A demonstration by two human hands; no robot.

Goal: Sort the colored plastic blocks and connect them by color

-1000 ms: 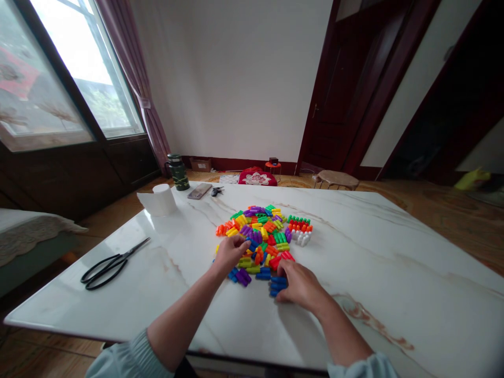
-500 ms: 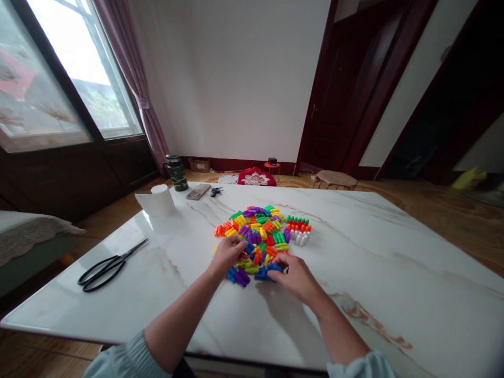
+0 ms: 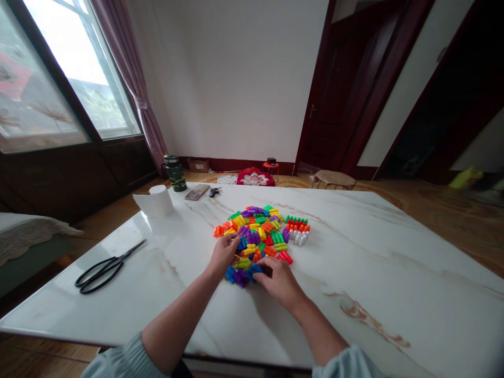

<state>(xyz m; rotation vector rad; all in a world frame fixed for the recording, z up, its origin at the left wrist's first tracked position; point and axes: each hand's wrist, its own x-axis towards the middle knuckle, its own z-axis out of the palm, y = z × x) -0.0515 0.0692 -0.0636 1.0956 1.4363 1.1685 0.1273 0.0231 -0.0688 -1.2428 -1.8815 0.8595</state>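
A heap of small plastic building pieces [image 3: 262, 233] in many colours lies in the middle of a white marble table [image 3: 374, 262]. My left hand [image 3: 224, 253] rests on the heap's near left edge, fingers curled over the pieces there. My right hand [image 3: 278, 281] is at the near edge, its fingers closed around some blue pieces [image 3: 254, 270]. A small built block of green, red and white pieces [image 3: 298, 231] sits at the heap's right side.
Black scissors [image 3: 105, 266] lie on the table's left part. A white paper roll [image 3: 157, 201], a phone [image 3: 198, 191] and keys [image 3: 214, 191] are at the far left edge. A green flask [image 3: 175, 172], a stool [image 3: 333, 179] and a red cushion [image 3: 255, 178] are beyond the table.
My right hand slid left along the heap's near edge, taking the blue pieces with it. My left hand shifted slightly and stays on the heap.
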